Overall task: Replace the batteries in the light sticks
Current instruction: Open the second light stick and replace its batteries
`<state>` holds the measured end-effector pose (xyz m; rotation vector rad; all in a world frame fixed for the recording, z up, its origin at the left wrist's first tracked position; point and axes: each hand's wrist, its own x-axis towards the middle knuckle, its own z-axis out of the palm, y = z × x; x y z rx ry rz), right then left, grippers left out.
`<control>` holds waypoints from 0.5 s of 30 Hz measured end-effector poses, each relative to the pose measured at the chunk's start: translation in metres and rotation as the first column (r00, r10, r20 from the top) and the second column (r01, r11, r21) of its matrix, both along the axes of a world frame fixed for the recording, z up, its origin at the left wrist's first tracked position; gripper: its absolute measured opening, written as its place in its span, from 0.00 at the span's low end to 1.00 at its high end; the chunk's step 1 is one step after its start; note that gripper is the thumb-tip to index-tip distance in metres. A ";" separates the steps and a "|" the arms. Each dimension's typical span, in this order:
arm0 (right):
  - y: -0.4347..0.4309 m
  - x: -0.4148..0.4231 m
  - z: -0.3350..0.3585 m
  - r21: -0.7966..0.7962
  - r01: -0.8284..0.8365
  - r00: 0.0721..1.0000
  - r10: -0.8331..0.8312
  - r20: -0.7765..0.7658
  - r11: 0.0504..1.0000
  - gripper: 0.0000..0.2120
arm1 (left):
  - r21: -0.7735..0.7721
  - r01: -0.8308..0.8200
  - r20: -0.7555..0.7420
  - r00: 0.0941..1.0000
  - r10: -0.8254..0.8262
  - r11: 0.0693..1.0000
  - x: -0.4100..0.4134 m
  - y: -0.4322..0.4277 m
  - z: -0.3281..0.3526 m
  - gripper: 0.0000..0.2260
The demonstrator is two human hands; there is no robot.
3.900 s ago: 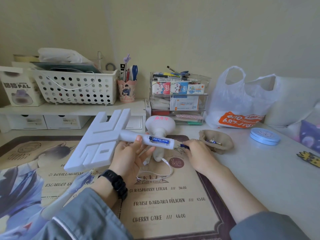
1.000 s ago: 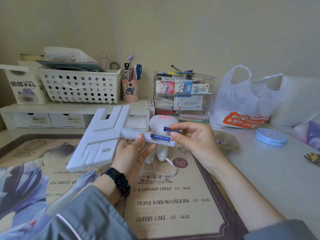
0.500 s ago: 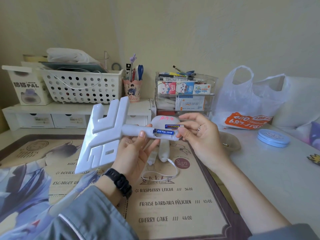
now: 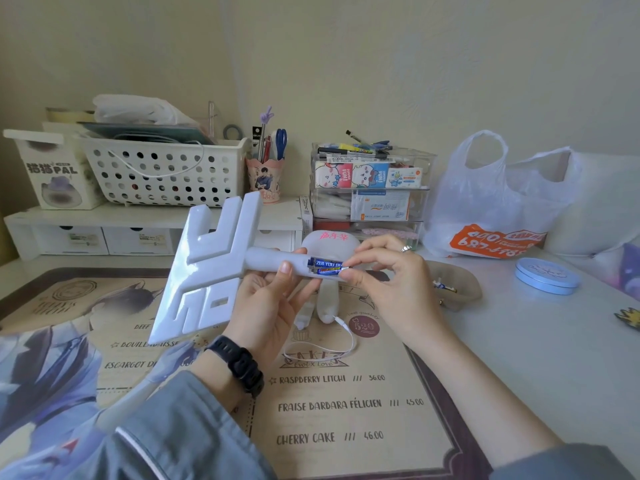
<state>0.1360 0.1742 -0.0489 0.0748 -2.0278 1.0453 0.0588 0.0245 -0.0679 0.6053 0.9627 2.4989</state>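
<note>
My left hand [image 4: 266, 306] grips the handle of a white light stick [image 4: 214, 258] with a big angular head, held above the desk mat. Its battery slot is open, with one blue battery [image 4: 325, 262] seated inside. My right hand [image 4: 388, 282] pinches a second blue battery [image 4: 329, 270] at its right end and holds it against the slot, just below the first. A second white light stick [image 4: 329, 240] with pink characters on its round head lies on the mat behind my hands, mostly hidden. A small beige pouch [image 4: 460, 289] to the right holds more batteries.
A printed desk mat [image 4: 346, 410] covers the desk in front. Behind stand a white shelf with a perforated basket [image 4: 162, 171], a pen cup [image 4: 265, 180] and clear stacked drawers [image 4: 370, 192]. A white plastic bag [image 4: 491, 206] and a blue round tin [image 4: 547, 279] sit at the right.
My right hand brought a battery from the pouch up to the light stick and now has it down at the open slot. The stick has tilted up slightly.
</note>
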 end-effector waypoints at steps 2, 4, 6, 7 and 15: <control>0.001 -0.002 -0.003 -0.002 -0.027 0.999 0.027 0.021 1.000 0.06 | 0.000 -0.005 0.010 1.000 0.005 1.000 0.000 0.000 0.000 0.11; 0.004 -0.005 -0.007 0.022 -0.033 0.998 0.032 0.053 0.999 0.06 | -0.014 -0.021 0.017 1.000 0.021 1.000 -0.001 0.000 0.001 0.11; 0.007 -0.006 -0.010 0.073 -0.025 0.998 0.021 0.056 0.997 0.04 | -0.024 -0.030 0.017 0.999 0.030 0.999 0.000 0.000 0.001 0.11; 0.009 -0.007 -0.011 0.131 -0.014 0.999 0.008 0.043 0.991 0.03 | -0.032 -0.032 0.015 0.999 0.032 0.999 0.000 0.000 0.001 0.10; 0.012 -0.007 -0.016 0.542 0.061 0.993 -0.105 0.050 0.838 0.07 | -0.085 -0.085 0.004 0.996 0.086 0.993 -0.001 -0.001 0.000 0.10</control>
